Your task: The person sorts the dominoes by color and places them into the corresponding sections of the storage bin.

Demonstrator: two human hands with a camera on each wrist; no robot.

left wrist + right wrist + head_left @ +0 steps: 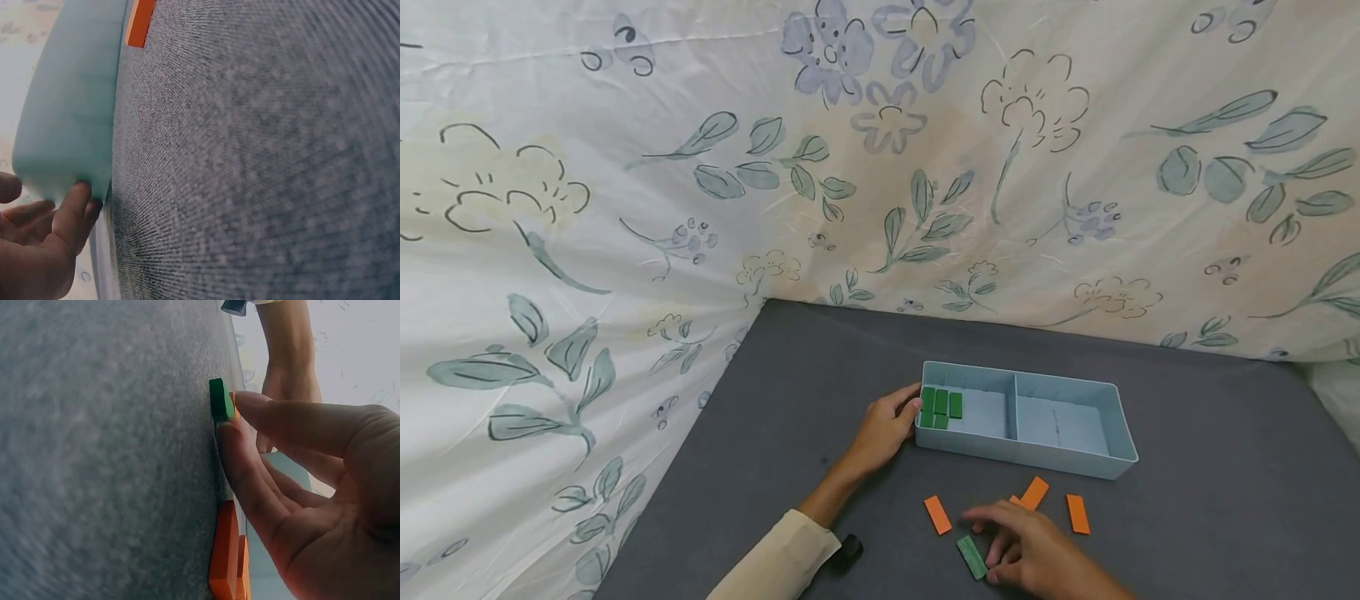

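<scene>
My left hand (880,429) is at the left end of a pale blue two-part box (1067,457). In the left wrist view, its extended fingertips touch the box's end wall (69,144). Several green blocks (941,402) lie in the box's left compartment. Near the front, my right hand (1030,546) reaches over the dark cloth, thumb and fingers spread around a single green block (972,557). The right wrist view has the thumb and a fingertip right by that green block (220,400), with a gap between them.
Between the box and the right hand lie several orange blocks: one orange block (937,515) at left, one orange block (1078,514) at right, others partly behind the hand. A divider (1012,408) splits the box. Patterned fabric (865,192) hangs behind the table. A small black object (847,554) is beside the left sleeve.
</scene>
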